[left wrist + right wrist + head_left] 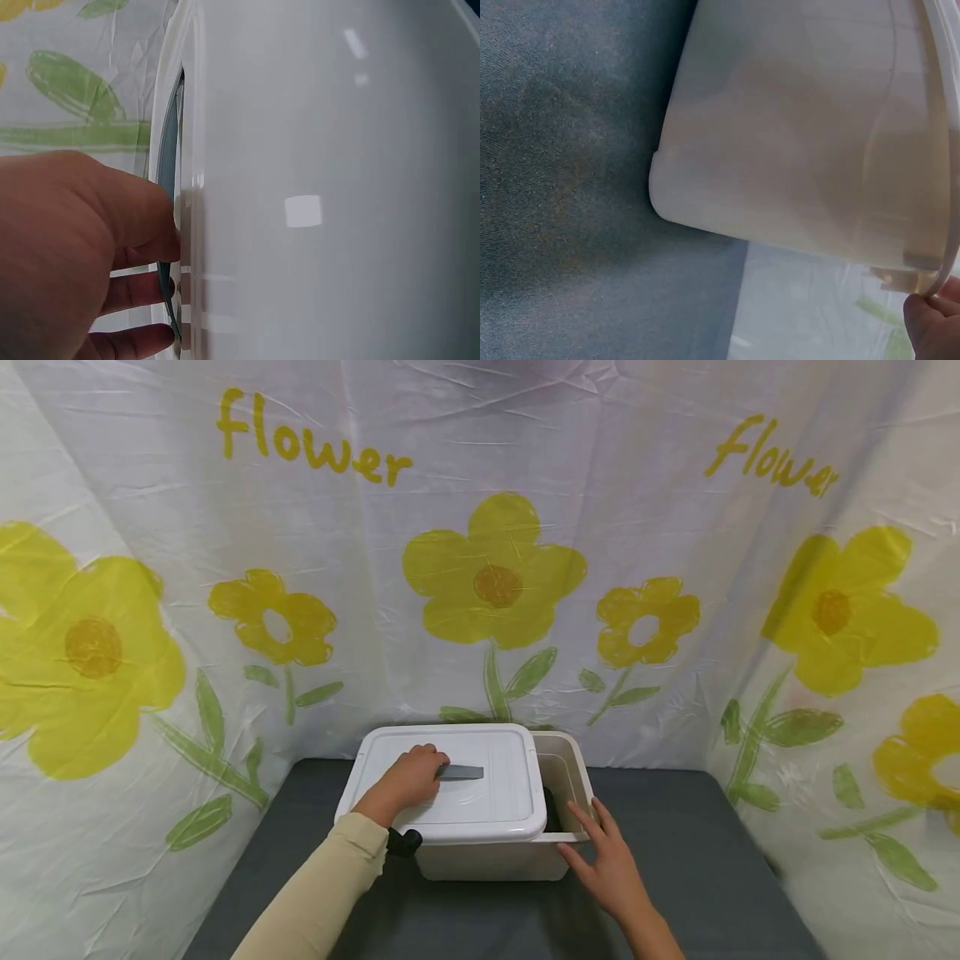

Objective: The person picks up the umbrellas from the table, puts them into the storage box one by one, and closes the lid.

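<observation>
A white lid [465,743] lies shifted to the left over a beige plastic storage box [491,862], so the box's right end is uncovered. My left hand [408,781] grips the grey handle [463,772] on top of the lid. The left wrist view shows that hand's fingers curled round the handle [169,150]. At the box's near right corner, my right hand [603,864] holds the rim, thumb outside and fingers over the edge. In the right wrist view, the thumb and a fingertip pinch the rim [952,247]. Something dark [552,810] sits inside, mostly hidden by the lid.
The box stands on a dark grey table [660,843]. Behind it and at both sides hangs a white cloth [375,635] printed with yellow flowers. A black object [405,843] shows beneath my left wrist, at the lid's near left edge.
</observation>
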`<action>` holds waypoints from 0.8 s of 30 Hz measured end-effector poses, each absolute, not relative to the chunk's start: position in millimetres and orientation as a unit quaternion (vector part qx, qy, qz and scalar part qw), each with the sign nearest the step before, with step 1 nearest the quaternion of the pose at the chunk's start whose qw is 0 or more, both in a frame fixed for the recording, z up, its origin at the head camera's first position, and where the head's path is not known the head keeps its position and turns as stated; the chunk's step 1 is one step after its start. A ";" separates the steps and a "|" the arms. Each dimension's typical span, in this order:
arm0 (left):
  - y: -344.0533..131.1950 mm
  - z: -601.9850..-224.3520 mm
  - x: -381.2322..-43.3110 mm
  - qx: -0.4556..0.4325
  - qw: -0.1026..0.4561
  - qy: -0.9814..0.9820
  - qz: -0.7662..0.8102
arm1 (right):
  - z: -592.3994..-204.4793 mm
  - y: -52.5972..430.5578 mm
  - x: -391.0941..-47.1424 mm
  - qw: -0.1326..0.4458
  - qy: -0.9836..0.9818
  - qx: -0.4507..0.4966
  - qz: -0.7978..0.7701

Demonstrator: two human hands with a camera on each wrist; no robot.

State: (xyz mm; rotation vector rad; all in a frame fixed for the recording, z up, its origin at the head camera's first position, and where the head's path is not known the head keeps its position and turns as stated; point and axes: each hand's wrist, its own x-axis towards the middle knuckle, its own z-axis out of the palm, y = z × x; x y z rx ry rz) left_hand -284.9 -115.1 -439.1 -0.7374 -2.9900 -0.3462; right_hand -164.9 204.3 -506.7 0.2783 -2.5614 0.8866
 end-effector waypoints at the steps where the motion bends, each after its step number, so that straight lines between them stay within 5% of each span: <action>1: -112.5 -439.4 -285.1 -0.239 0.023 -0.964 -0.110 | -506.6 204.2 -164.7 0.206 -0.920 0.099 0.318; 24: -63.7 -440.0 -289.4 -0.258 0.015 -0.961 -0.099 | -511.8 202.8 -167.4 0.219 -0.917 0.057 0.328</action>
